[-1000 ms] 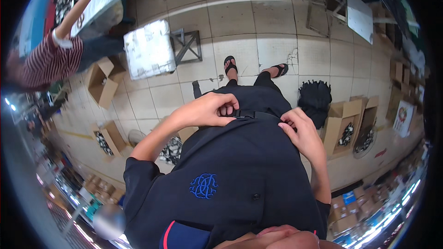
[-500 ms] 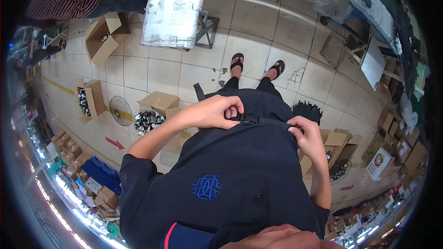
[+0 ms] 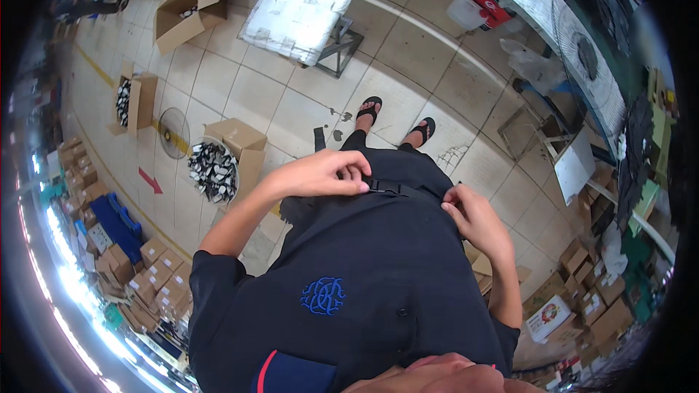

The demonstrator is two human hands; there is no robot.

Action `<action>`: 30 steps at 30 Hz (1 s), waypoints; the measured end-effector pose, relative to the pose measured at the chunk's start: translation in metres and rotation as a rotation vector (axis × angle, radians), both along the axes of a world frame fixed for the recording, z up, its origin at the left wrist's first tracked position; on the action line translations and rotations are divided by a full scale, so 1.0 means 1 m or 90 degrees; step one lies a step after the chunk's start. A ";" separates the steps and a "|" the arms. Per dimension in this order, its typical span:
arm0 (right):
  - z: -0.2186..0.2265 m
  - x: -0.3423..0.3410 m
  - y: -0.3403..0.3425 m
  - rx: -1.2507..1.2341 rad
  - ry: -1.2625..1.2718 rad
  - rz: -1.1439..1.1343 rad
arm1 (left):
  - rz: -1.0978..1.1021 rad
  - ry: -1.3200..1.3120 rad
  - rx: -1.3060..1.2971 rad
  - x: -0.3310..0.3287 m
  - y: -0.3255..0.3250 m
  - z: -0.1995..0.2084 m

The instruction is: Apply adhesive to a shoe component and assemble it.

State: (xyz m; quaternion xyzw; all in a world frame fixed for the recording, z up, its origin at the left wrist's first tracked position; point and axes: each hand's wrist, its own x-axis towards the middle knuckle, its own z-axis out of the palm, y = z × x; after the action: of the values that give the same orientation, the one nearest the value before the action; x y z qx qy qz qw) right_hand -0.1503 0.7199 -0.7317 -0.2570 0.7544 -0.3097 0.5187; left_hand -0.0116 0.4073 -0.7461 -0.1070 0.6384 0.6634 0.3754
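Note:
A black plastic buckle [image 3: 386, 188] sits at the front of the dark waist strap [image 3: 416, 192] that runs across my black clothing. My left hand [image 3: 326, 173] is closed at the buckle's left end, thumb and curled fingers pinching there. At the right side of my waist, my right hand [image 3: 473, 220] is closed too, with thumb and fingertips at the strap's edge. What lies between those right fingertips is mostly hidden by dark cloth. A dark strap end [image 3: 319, 138] sticks out beyond my left wrist.
A white-wrapped block [image 3: 297, 18] rests on a metal stand ahead. Left are an open carton [image 3: 188, 14], a fan [image 3: 173, 135] and a round container of black-and-white pieces [image 3: 212, 172]. A worktable [image 3: 539, 0] and a tilted white board [image 3: 575, 167] stand right.
My view has turned, so the floor items and cartons appear shifted. The person in stripes is now mostly out of view at the top. Both hands stay at the waist strap.

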 end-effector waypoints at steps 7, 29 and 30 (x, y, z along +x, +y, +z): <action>0.005 -0.022 0.000 -0.242 0.115 0.012 | -0.079 0.040 -0.045 0.037 0.006 -0.009; -0.004 -0.083 -0.025 -0.158 -0.071 0.313 | 0.085 0.094 0.072 0.006 0.049 -0.021; -0.006 -0.083 -0.022 -0.200 -0.039 0.321 | 0.093 0.105 0.103 0.006 0.049 -0.015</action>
State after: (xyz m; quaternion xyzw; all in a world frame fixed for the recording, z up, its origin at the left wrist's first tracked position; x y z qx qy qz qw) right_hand -0.2328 0.6974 -0.7382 -0.5041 0.5934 -0.2916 0.5556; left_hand -0.0060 0.4565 -0.7614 -0.0682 0.6021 0.7447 0.2798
